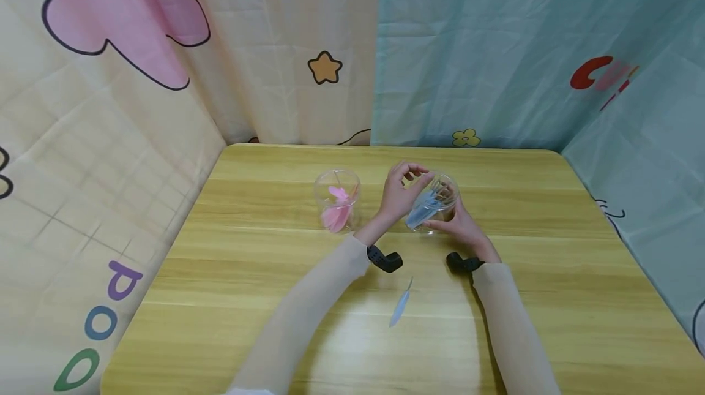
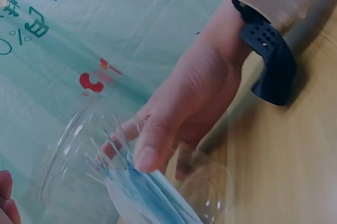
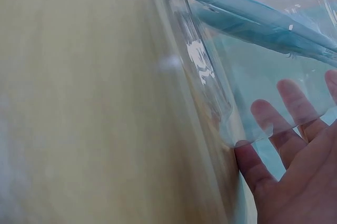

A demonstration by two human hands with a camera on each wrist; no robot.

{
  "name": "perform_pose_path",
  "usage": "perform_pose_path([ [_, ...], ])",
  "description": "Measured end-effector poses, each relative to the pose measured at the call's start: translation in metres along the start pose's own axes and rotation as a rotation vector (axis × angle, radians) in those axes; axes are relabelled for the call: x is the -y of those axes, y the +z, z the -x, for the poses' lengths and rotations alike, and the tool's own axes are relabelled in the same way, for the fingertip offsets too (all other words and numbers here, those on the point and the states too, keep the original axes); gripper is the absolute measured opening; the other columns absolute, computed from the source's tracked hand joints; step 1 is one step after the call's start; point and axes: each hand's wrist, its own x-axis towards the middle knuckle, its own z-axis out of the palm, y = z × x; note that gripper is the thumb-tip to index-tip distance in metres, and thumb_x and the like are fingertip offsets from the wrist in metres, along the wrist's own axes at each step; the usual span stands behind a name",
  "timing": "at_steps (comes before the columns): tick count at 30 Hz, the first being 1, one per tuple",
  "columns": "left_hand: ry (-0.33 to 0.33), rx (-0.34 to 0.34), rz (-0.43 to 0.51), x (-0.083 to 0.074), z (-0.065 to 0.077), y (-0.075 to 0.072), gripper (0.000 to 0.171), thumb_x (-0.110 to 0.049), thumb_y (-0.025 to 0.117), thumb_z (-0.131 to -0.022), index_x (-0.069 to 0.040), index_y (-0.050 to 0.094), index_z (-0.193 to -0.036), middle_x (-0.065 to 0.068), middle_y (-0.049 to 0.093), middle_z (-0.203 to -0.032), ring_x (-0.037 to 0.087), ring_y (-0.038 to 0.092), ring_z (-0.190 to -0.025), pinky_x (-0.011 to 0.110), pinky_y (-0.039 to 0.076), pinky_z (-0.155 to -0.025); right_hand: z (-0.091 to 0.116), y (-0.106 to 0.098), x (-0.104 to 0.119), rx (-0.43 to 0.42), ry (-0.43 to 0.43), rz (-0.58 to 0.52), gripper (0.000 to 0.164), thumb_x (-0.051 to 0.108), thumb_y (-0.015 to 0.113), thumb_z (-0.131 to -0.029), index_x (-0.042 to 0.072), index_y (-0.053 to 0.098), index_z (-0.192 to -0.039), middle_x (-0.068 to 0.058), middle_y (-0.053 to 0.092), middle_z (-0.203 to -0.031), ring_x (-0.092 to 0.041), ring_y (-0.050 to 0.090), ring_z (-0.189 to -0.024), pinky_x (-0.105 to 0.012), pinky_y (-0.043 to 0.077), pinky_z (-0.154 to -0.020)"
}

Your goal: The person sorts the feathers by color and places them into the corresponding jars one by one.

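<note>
A clear plastic cup (image 1: pixel 447 214) holds a bunch of light blue feathers (image 1: pixel 425 206), their stems pointing up at the rim. My right hand (image 1: pixel 464 225) grips this cup from the right, thumb at the front and fingers around its far side. In the right wrist view the fingers (image 3: pixel 295 105) show through the clear wall. My left hand (image 1: pixel 398 193) hovers at the cup's upper left rim, fingers loosely bent, with nothing visible between them. Only its fingertips (image 2: pixel 7 203) show in the left wrist view. One pale blue feather (image 1: pixel 401 308) lies on the table in front.
A second clear cup (image 1: pixel 325 190) with pink feathers (image 1: pixel 337 216) stands left of my left hand. Both cups are on a wood-grain table (image 1: pixel 248 272), with printed curtains (image 1: pixel 286 46) behind and at the sides. Dark wrist straps sit on both arms.
</note>
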Motion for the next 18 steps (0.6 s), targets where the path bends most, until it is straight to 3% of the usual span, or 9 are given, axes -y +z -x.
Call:
perform_pose_path([
  [4,-0.013,0.063,-0.047,0.000,0.015,-0.011,0.015,-0.023,0.070,-0.088,-0.009,0.067,-0.094,0.000,0.059,-0.089,0.016,0.049,-0.083,0.026,0.039,-0.071,0.000,0.000,0.000,0.003,-0.020,0.000,0.099,-0.001,0.076,-0.078,0.010,0.007,-0.149,-0.020,0.026,-0.143,-0.037,0.023,-0.130,-0.058,0.005,-0.106],
  [7,-0.035,0.178,-0.142,-0.001,0.033,-0.021,0.017,-0.028,0.070,-0.088,-0.011,0.067,-0.089,0.001,0.060,-0.086,0.016,0.051,-0.080,0.025,0.040,-0.071,0.001,0.000,0.001,0.008,-0.021,-0.004,0.099,0.000,0.076,-0.078,0.011,0.007,-0.149,-0.022,0.025,-0.143,-0.038,0.025,-0.129,-0.057,0.009,-0.106],
  [13,-0.028,0.513,-0.634,-0.006,0.080,-0.032,0.031,-0.057,0.065,-0.082,-0.027,0.068,-0.076,-0.008,0.060,-0.078,0.008,0.049,-0.074,0.026,0.037,-0.070,0.004,0.001,0.002,0.025,0.003,-0.009,0.100,0.001,0.076,-0.078,0.013,0.006,-0.149,-0.021,0.025,-0.144,-0.037,0.028,-0.129,-0.054,0.017,-0.105],
  [18,-0.037,0.649,-0.870,-0.011,0.112,-0.029,0.045,-0.073,0.060,-0.074,-0.028,0.064,-0.070,-0.013,0.050,-0.069,0.010,0.045,-0.071,0.027,0.036,-0.069,0.003,0.000,0.003,0.018,-0.015,-0.014,0.101,0.000,0.076,-0.078,0.013,0.006,-0.149,-0.020,0.025,-0.144,-0.036,0.027,-0.129,-0.054,0.016,-0.105],
])
